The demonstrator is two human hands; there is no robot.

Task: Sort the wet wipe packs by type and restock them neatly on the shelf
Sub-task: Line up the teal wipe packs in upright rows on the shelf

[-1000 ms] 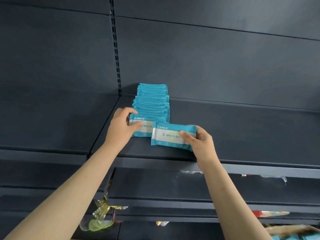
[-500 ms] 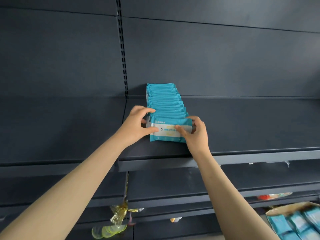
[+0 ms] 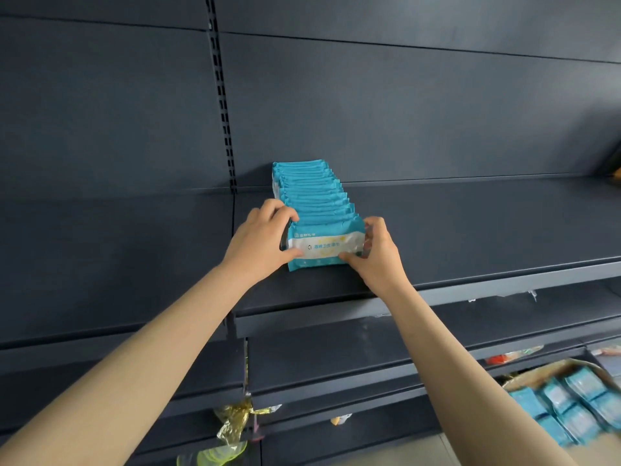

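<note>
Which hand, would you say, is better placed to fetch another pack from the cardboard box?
Probably the right hand: both it and the left hand grip the front pack, but the cardboard box lies low on its side.

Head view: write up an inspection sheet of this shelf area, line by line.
Surface: dark shelf, carrying one row of packs.
Job's things: row of blue packs standing on edge, running back toward the wall; front pack at its near end; more blue packs in a box at lower right.
Clutter: gold wrapper below; red wrapper on a lower shelf.
Hands: left hand and right hand each pinch an end of the front pack.
Cables: nothing seen.
Surroundings: dark back panel; slotted upright.
</note>
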